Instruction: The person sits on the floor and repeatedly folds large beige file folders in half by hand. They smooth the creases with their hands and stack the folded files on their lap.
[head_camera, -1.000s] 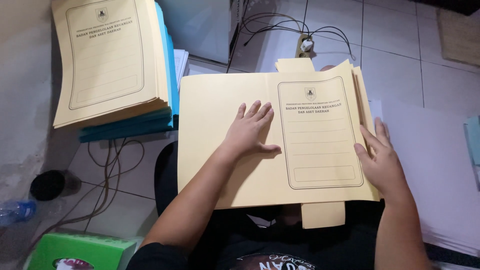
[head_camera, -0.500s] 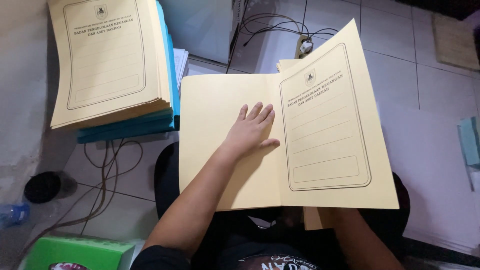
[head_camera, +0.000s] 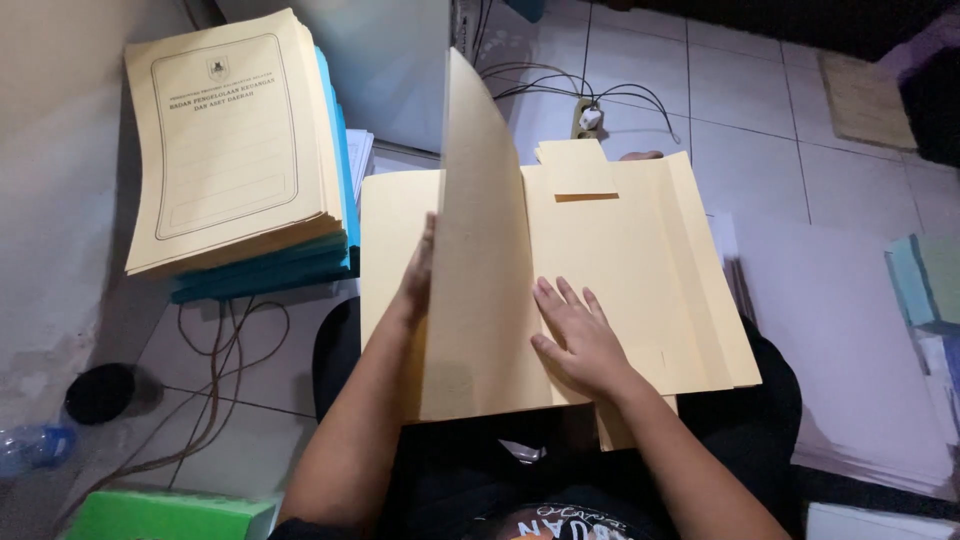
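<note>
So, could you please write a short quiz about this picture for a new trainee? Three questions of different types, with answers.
1. True or false: the raised flap of the yellow folder stands almost upright between the two hands.
2. Multiple choice: where does the right hand rest? A) on the folder stack B) flat on the inside of the open folder C) on the green box
3. Fill in the missing word: the left hand is partly hidden behind the raised ____.

Key
1. True.
2. B.
3. Flap. Only its fingers show at the flap's left edge.
</note>
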